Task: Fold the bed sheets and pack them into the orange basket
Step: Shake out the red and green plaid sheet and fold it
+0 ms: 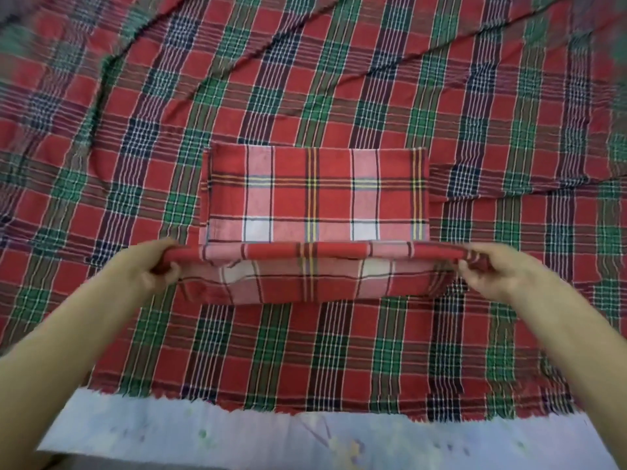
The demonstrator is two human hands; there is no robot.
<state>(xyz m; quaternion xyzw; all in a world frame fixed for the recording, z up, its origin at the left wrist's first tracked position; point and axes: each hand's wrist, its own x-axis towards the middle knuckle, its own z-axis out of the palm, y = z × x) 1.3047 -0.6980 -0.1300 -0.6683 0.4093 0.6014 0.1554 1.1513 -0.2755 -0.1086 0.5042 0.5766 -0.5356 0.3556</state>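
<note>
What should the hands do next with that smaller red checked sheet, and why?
Probably carry the lifted near edge forward onto the far edge. The left hand and right hand each pinch a near corner of the smaller sheet, raised, so the fold looks unfinished.

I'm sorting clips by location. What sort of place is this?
Probably a bed in a bedroom: a large plaid sheet lies spread, a pale blue printed sheet shows under its near edge, and the left hand and right hand grip a smaller folded sheet.

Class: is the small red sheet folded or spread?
Folded: the small red sheet lies doubled; left hand and right hand grip its fold.
</note>
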